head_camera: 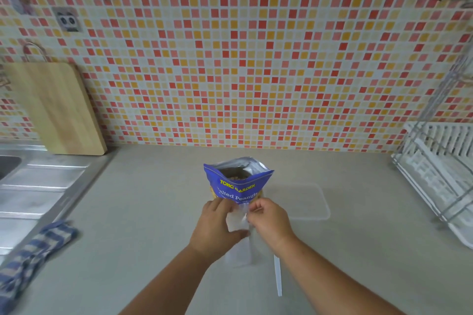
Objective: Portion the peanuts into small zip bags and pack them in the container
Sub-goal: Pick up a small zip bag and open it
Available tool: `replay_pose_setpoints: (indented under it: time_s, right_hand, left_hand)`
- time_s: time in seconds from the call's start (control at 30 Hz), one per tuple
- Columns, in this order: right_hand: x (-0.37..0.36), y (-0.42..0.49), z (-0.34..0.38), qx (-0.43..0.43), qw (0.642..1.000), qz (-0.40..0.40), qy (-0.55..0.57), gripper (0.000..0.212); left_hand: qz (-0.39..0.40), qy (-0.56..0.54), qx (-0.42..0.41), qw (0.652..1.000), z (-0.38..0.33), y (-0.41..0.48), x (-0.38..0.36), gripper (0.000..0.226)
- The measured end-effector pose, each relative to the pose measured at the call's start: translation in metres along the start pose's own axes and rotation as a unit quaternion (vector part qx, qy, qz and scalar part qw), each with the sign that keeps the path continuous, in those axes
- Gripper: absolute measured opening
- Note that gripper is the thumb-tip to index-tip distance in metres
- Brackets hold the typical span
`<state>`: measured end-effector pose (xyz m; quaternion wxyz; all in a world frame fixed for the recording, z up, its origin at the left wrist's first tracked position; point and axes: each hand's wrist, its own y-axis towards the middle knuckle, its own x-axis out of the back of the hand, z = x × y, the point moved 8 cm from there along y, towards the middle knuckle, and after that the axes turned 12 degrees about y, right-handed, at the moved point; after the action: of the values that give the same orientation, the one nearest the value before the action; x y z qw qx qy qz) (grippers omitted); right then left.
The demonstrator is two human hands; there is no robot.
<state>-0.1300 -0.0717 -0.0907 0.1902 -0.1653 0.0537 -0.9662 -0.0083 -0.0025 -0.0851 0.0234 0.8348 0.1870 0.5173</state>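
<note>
Grey tabletop [153, 212] runs wide from the sink [38, 186] at left to the rack [440, 161] at right. Clear container [307, 202] lies just right of the blue pouch [238, 184], standing open-mouthed, reading "TONG GARDEN Salted Peanuts". In front, left hand [215, 227] and right hand [268, 220] meet, fingers curled, both pinching the small zip bag [236, 220] at its top.

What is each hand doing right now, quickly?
Left hand: fingers curled, pinching the small zip bag near its top.
Right hand: fingers curled, pinching the same bag's opposite edge.
</note>
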Motion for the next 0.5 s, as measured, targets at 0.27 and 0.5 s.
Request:
replay_pose_setpoints:
  time_s: [0.27,0.5]
  right_hand:
    - [-0.006,-0.007,0.007,0.027,0.999,0.04,0.005,0.026]
    - [-0.003,-0.007,0.0,0.006,1.0,0.016,-0.02,0.01]
  left_hand:
    - [0.066,-0.02,-0.022,0.997,-0.011,-0.004,0.0,0.068]
    - [0.066,0.016,-0.025,0.997,-0.012,-0.011,-0.007,0.07]
